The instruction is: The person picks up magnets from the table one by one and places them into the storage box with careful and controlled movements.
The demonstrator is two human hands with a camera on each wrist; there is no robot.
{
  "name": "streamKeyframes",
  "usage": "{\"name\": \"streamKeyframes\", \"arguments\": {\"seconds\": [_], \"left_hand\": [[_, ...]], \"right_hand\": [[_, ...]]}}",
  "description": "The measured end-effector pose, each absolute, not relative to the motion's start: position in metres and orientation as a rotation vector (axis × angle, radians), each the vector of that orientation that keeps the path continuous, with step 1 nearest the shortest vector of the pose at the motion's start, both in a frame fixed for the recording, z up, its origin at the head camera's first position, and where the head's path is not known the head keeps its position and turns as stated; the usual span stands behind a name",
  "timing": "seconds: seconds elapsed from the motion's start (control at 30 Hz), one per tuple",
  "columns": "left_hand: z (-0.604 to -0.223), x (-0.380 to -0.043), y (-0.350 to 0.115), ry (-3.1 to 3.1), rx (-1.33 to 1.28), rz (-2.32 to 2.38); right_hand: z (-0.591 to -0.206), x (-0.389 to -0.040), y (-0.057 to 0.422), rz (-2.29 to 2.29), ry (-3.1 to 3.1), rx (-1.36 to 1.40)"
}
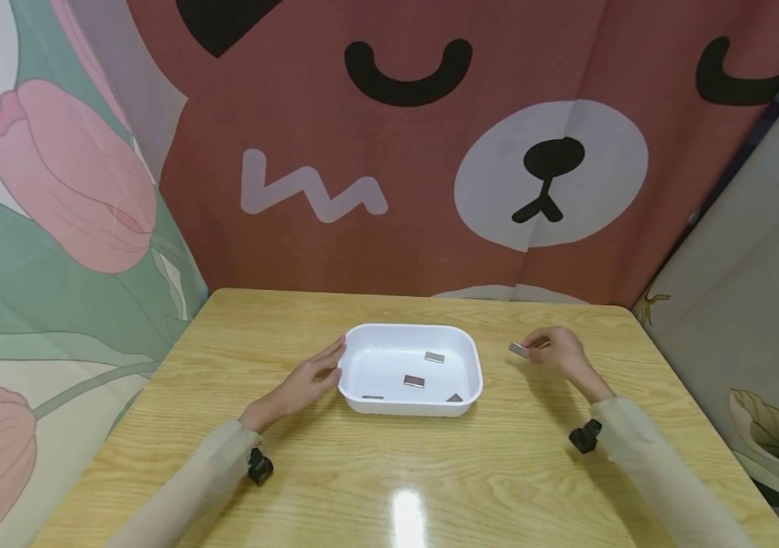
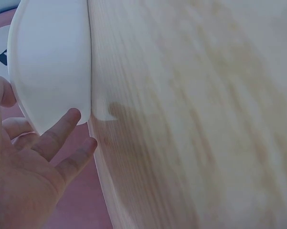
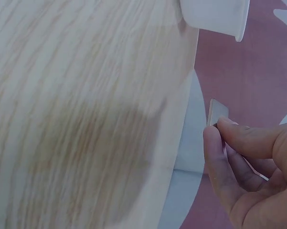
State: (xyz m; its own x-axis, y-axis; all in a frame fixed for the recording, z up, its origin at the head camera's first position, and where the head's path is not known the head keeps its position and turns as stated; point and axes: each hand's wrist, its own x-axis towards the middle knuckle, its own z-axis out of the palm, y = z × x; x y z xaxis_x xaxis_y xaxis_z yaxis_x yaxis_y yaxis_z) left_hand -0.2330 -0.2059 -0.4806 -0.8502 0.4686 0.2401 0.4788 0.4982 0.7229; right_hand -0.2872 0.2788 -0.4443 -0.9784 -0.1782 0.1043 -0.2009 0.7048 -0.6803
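A white plastic tub [image 1: 410,409] with rounded corners stands on the wooden table. My left hand [image 1: 303,384] rests its fairly straight fingers against the tub's left end; the left wrist view shows the fingertips [image 2: 72,114] right at its wall. To the right of the tub, my right hand [image 1: 557,352] pinches a small flat silver-grey block [image 1: 518,349] between thumb and fingers. That block [image 3: 219,110] juts out beyond the fingertips, raised over the table. Similar small blocks lie apart inside the tub, one of them near the middle [image 1: 414,381].
The light wooden table [image 1: 335,479] has its back edge against a hanging red-brown cloth [image 1: 417,259] with a bear face. Printed cloths flank both sides. A black wrist camera [image 1: 260,466] is on the left wrist, another [image 1: 586,436] on the right.
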Motion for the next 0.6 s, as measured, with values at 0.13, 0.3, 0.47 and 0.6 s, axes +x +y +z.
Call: {"name": "streamKeyframes", "arguments": {"seconds": [0.13,0.3,0.47,0.6], "left_hand": [[-0.480,-0.233,-0.206,-2.712,-0.857,-1.320],[-0.481,-0.234,-0.206,-2.714,-0.863,-1.323],[-0.481,-0.234,-0.207,-2.708,-0.863,-1.312],[-0.481,-0.234,-0.207,-2.715,-0.856,-1.310]], "right_hand": [[-0.441,-0.287,0.274,1.193,-2.862,0.325],[-0.440,-0.288,0.271,1.201,-2.853,0.346],[-0.438,-0.290,0.265,1.180,-2.848,0.350],[-0.437,-0.291,0.260,1.189,-2.845,0.340]]}}
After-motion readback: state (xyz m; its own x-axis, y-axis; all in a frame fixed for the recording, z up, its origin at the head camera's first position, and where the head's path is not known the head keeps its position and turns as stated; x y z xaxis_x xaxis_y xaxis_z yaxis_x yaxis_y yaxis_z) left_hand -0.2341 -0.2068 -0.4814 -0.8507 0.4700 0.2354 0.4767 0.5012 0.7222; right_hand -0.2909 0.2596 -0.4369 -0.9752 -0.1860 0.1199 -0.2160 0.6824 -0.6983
